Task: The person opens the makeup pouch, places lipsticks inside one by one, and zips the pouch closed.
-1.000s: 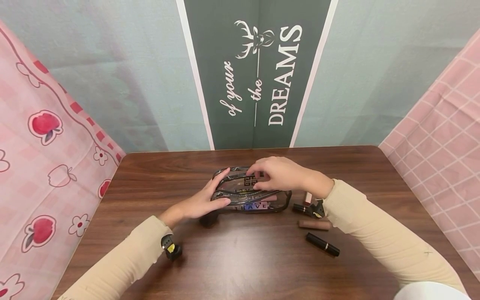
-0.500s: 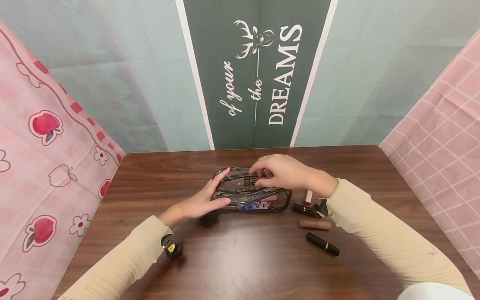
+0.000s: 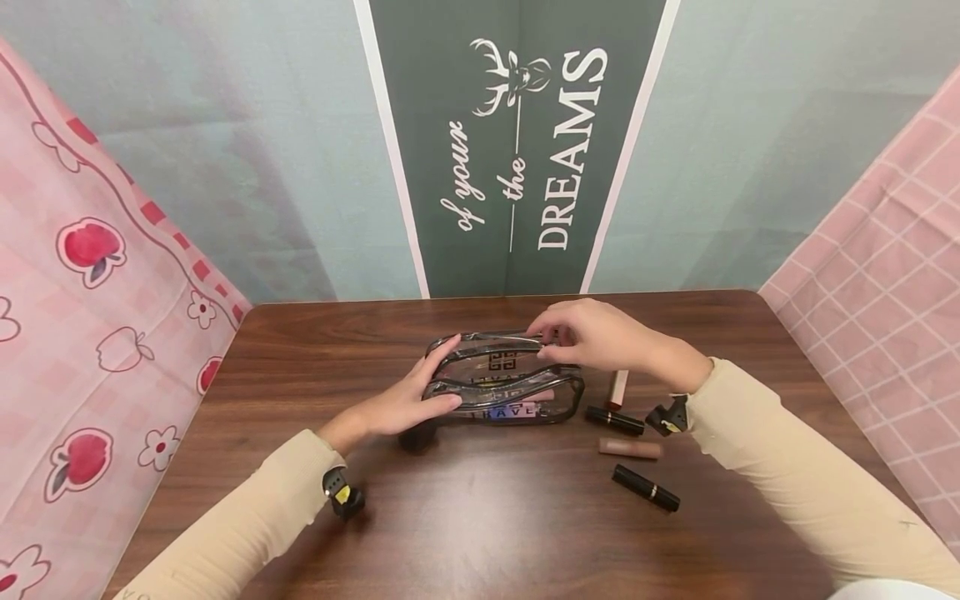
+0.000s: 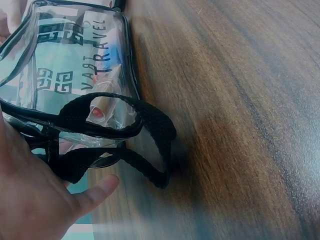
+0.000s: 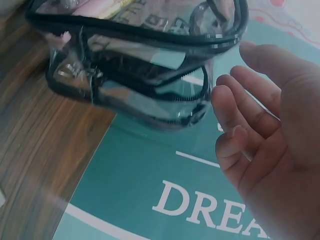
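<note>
A clear zip pouch with black edging and lettering [image 3: 555, 408] stands on the table, its top unzipped. Inside show a pink tube [image 3: 542, 396] and other small items. My left hand [image 3: 401, 406] spans the pouch's left end, straight fingers along the far rim and thumb over the near one. The left wrist view shows a black strap loop [image 4: 162, 135] at that end, beside the hand. My right hand [image 3: 600, 335] is at the far right rim, fingers loosely bent. In the right wrist view its fingertips are right by the pouch's edge, with nothing seen between them.
Right of the pouch lie a pale tube with a red-brown end [image 3: 618, 389], a black tube [image 3: 615, 420], a brown tube [image 3: 630, 449] and another black tube [image 3: 646, 488]. Behind the wooden table [image 3: 465, 517] hang fabric backdrops.
My right hand has drawn back to the right along the pouch's opening, uncovering more of the black tube beneath the wrist. The left hand stays in place at the pouch's left end.
</note>
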Demonstrator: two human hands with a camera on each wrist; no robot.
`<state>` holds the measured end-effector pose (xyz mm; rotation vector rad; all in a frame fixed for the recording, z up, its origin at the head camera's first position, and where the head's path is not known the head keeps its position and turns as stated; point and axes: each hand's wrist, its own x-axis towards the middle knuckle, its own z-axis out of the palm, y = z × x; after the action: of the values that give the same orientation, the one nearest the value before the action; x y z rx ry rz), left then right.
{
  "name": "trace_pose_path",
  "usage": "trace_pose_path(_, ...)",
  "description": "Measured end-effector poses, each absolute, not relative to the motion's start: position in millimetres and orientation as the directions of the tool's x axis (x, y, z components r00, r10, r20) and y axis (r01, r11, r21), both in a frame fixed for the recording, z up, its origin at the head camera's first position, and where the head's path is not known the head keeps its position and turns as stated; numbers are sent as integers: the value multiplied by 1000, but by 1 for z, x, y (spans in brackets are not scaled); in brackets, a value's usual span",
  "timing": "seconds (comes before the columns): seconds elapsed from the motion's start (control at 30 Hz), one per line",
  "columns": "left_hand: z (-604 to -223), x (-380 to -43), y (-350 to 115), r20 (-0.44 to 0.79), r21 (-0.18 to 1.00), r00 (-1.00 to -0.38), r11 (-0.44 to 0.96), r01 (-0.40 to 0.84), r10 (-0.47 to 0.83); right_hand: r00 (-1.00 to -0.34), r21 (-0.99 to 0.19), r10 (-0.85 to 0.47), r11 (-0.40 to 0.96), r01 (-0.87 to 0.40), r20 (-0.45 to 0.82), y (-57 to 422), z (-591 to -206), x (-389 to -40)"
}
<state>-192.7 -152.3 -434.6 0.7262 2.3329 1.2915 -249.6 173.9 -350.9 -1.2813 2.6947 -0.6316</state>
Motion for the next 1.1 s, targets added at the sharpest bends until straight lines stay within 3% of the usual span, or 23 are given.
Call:
trace_pose_path(0.47, -434, -193, -152, -81, 861, -795, 444, 248, 601, -709, -441, -702, 619, -651, 62, 210, -349, -253)
trace_pose_path(1.1, -436, -194, -152, -67, 853, -799, 450, 265, 598, -716, -418, -695, 634, -651, 62, 250, -359, -259)
